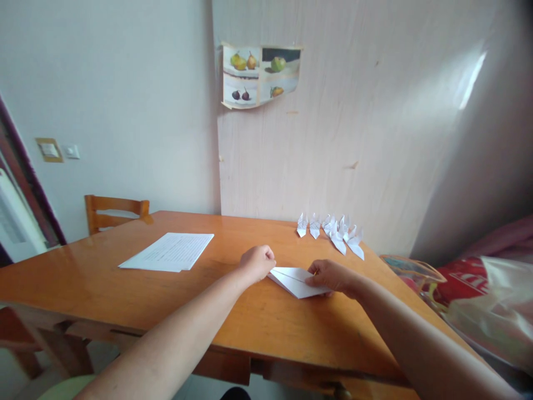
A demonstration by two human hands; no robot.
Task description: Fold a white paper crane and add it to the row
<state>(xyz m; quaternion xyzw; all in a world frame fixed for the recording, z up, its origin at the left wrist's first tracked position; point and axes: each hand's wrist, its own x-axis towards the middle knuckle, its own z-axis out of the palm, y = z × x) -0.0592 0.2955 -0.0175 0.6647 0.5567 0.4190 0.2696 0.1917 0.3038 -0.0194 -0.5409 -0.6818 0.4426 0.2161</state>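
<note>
A folded sheet of white paper, kite-like in outline with a crease along its middle, is held just over the table between my two hands. My right hand grips its right end, thumb on top and fingers beneath. At the paper's left tip, my left hand is closed with its fingers pinched together on the point. Farther back on the right stand several folded white paper figures with upright pointed tips, grouped near the table's far edge.
A stack of printed sheets lies on the left of the wooden table. A wooden chair stands behind the far left corner. Plastic bags sit beyond the right edge. Fruit pictures hang on the wall panel.
</note>
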